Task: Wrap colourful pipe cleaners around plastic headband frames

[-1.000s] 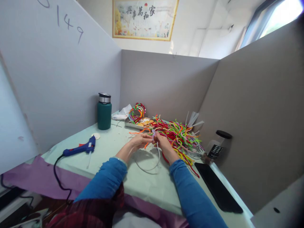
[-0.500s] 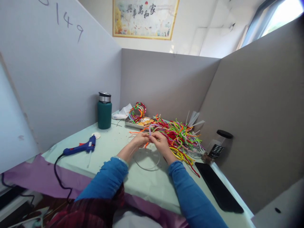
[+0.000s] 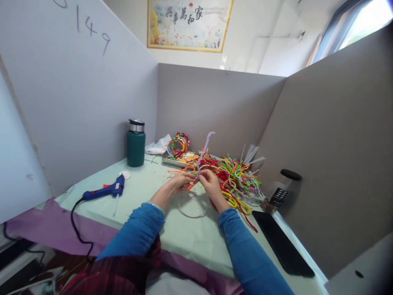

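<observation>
While both hands meet fingertip to fingertip, a lilac fuzzy stem (image 3: pixel 203 155) stands up from between them.
Soft, slim and pale purple, it leans slightly right and bends over at its top, before the multicoloured pile (image 3: pixel 235 176) on the table (image 3: pixel 196 241); the left hand (image 3: pixel 179 183) and right hand (image 3: pixel 211 186) pinch closed at its lower end, above a thin greyish hoop (image 3: pixel 193 217) whose upper part is hidden.

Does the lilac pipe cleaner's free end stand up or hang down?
Up: the lilac pipe cleaner rises above the right hand, tip bending rightward.
</observation>
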`<state>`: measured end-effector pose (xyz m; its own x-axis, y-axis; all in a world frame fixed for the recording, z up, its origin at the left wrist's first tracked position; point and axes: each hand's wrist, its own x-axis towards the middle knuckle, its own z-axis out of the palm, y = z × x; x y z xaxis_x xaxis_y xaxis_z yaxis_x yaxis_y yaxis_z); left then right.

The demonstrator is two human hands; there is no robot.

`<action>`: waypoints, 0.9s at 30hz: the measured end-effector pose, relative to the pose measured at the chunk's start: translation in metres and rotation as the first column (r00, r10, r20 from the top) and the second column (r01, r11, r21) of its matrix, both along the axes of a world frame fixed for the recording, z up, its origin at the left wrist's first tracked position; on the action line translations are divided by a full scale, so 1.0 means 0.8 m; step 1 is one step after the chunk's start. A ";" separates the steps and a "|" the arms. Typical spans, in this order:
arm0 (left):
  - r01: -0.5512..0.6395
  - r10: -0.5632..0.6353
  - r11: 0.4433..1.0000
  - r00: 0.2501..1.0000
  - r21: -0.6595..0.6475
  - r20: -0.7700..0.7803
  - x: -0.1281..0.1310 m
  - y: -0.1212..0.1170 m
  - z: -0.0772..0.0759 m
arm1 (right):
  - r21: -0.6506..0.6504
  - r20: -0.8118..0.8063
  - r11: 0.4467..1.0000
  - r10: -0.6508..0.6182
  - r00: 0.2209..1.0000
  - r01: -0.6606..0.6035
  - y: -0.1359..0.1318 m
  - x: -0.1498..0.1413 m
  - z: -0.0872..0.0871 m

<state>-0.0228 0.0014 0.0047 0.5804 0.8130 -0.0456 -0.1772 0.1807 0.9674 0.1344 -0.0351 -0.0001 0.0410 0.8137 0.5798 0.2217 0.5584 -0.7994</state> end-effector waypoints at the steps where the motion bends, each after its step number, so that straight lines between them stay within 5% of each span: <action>1: 0.014 -0.014 1.000 1.000 0.004 -0.007 0.000 -0.001 0.000 | 0.000 -0.006 1.000 0.004 1.000 -0.004 0.000 0.000 -0.001; 8: -0.057 0.067 0.996 0.986 0.067 -0.154 0.002 -0.005 0.000 | 0.021 0.029 1.000 -0.005 1.000 0.004 0.003 -0.003 -0.006; 14: -0.117 0.132 0.987 0.981 0.110 -0.142 0.002 -0.001 -0.003 | 0.260 0.319 0.966 -0.069 0.945 -0.017 -0.004 0.000 -0.007; 19: -0.126 0.135 0.985 0.988 0.117 -0.080 0.001 0.002 0.001 | 0.315 0.503 0.946 -0.100 0.859 -0.075 -0.009 0.008 -0.010; 24: -0.154 0.163 0.979 0.985 0.131 -0.061 0.001 0.000 -0.001 | 0.305 0.480 0.949 -0.082 0.873 -0.079 -0.006 0.010 -0.012; 27: -0.121 0.131 0.981 0.990 0.154 -0.059 -0.001 -0.001 -0.002 | 0.228 0.315 0.971 -0.001 0.949 -0.074 -0.009 0.008 -0.004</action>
